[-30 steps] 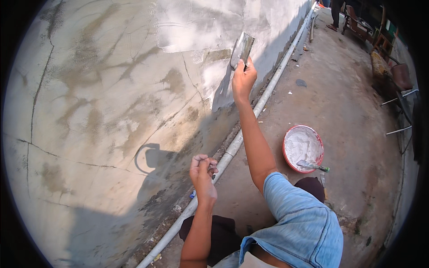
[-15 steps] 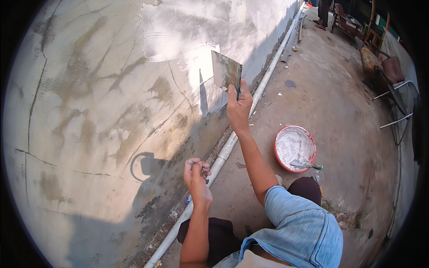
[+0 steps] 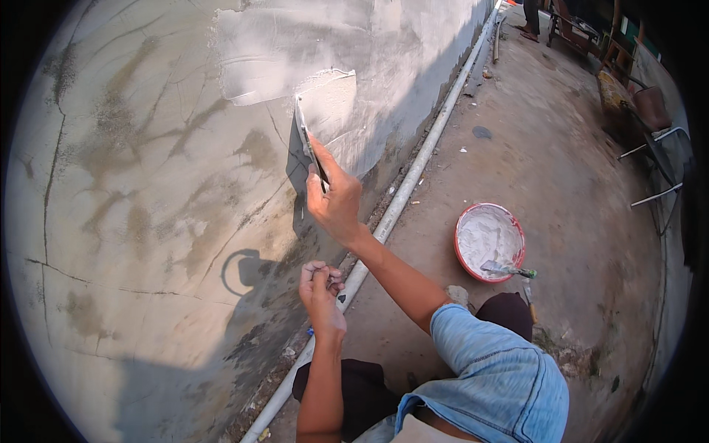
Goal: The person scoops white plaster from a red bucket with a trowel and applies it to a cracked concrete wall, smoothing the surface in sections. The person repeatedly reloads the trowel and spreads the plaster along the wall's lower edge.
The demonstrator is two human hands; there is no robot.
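Observation:
My right hand (image 3: 337, 198) grips a flat, wide putty scraper (image 3: 301, 122), seen nearly edge-on. Its far edge meets the wall (image 3: 170, 184) at the left side of a fresh white putty patch (image 3: 329, 100). Thumb and fingers clasp opposite faces of the blade, and its shadow falls on the wall below. My left hand (image 3: 320, 292) is held near the foot of the wall with its fingers curled in; nothing shows in them. To the right, a red-rimmed bowl (image 3: 458, 255) of white putty stands on the ground, a small spatula (image 3: 509, 269) lying across its edge.
A pale pipe (image 3: 402, 196) runs along the wall's foot. Cracks and damp stains mark the wall. Another tool (image 3: 529, 299) lies by my knee. Chairs (image 3: 657, 159) stand along the right side, and a person's legs (image 3: 531, 18) show at the far end.
My right hand has come left and down toward me with the scraper, which has turned from showing its face to nearly edge-on against the wall. The left hand has barely moved.

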